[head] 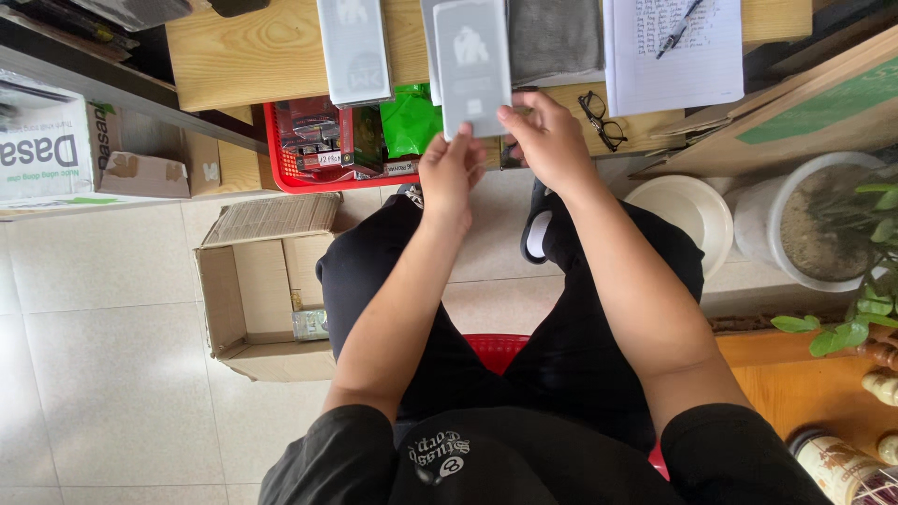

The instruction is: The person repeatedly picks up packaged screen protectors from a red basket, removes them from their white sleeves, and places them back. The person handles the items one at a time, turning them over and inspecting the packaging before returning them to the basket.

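Above the lap, at the table edge, a grey flat pack (472, 67) is held upright, pinched at its lower edge by both hands: left hand (451, 170) grasps the bottom left corner, right hand (547, 140) the bottom right. Similar pack (354, 49) lies on the table (253, 51); glasses (601, 120) just right; red basket (281, 159) below; open carton (262, 281) on the floor.

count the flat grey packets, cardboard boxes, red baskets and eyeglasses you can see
flat grey packets: 3 (one in the hands, one on the table, one partly hidden behind the held one)
cardboard boxes: 2 (open, printed)
red baskets: 1
eyeglasses: 1
total: 7
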